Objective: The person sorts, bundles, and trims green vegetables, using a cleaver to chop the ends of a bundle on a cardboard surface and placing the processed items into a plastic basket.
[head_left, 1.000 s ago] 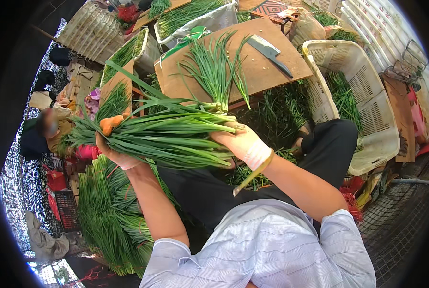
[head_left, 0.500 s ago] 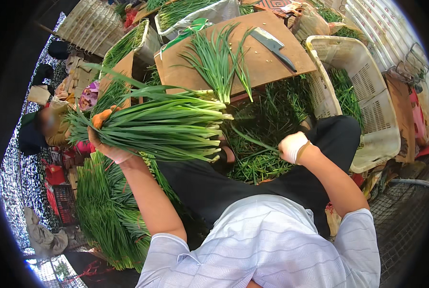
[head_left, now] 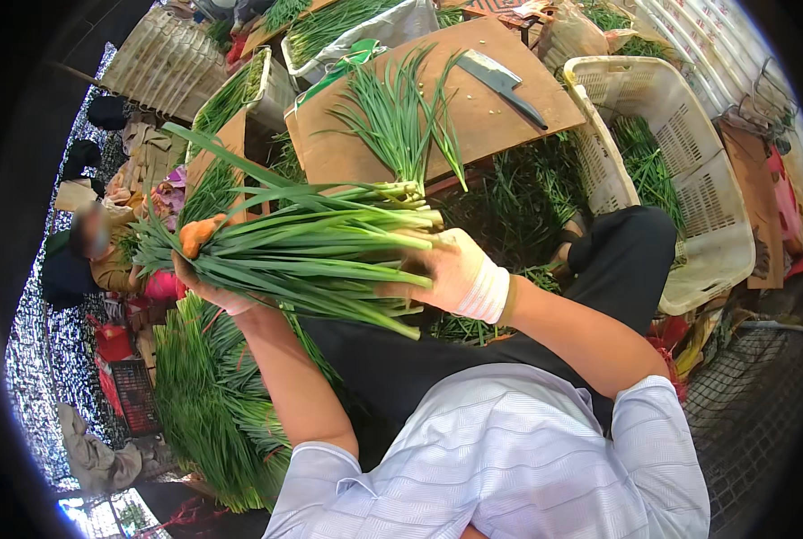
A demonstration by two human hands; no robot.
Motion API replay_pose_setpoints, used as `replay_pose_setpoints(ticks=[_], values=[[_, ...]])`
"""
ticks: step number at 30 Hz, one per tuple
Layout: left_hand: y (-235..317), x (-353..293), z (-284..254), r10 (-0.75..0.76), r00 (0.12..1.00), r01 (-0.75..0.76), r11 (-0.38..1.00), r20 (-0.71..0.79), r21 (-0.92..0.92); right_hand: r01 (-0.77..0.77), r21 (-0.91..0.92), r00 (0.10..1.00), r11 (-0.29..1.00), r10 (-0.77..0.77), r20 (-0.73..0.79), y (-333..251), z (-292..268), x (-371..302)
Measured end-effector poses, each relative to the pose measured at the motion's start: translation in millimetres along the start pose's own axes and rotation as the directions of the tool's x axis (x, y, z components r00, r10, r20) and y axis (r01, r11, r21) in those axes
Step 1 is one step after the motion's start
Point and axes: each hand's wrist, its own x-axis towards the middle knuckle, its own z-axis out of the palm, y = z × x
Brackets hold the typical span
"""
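Note:
A thick bunch of garlic chives lies sideways across my lap, leaf tips to the left and pale stem ends to the right. My left hand, with an orange cover on the thumb, is closed around its leafy part. At the stem ends, my right hand in a white glove is closed on the stalks, some fingers hidden behind them. Just beyond, a smaller heap of chives rests on a brown board. A knife with a dark handle lies on that board, to the right.
A white plastic crate with greens inside stands to the right. Bundled chives are piled at my left, and loose leaves cover the ground under the board. Far left, another person sits beside packed goods.
My right hand has moved left from beside my knee, where it was near a loose leaf, to the stem ends of the bunch. My left hand keeps its hold.

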Motion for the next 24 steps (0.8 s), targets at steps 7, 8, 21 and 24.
replay_pose_setpoints(ticks=[7,8,21,24], values=[[0.4,17.8,-24.4,-0.030,0.998,0.041,0.971,0.054,-0.234,-0.433,-0.013,0.893,0.901,0.430,0.131,8.3,-19.9,-35.7],[3.0,18.7,-29.9,-0.033,0.999,0.026,0.987,-0.043,-0.161,-0.452,0.040,0.892,0.891,0.450,0.048,7.3,-28.8,-41.2],[-3.7,29.8,-81.0,-0.150,0.988,0.153,0.965,0.034,-0.211,-0.444,0.503,0.815,0.742,0.568,-0.119,45.7,7.7,-1.7],[-5.2,23.0,-61.9,-0.162,0.983,0.149,0.980,-0.087,-0.135,-0.447,0.445,0.839,0.776,0.536,-0.093,25.8,-9.0,4.4]])
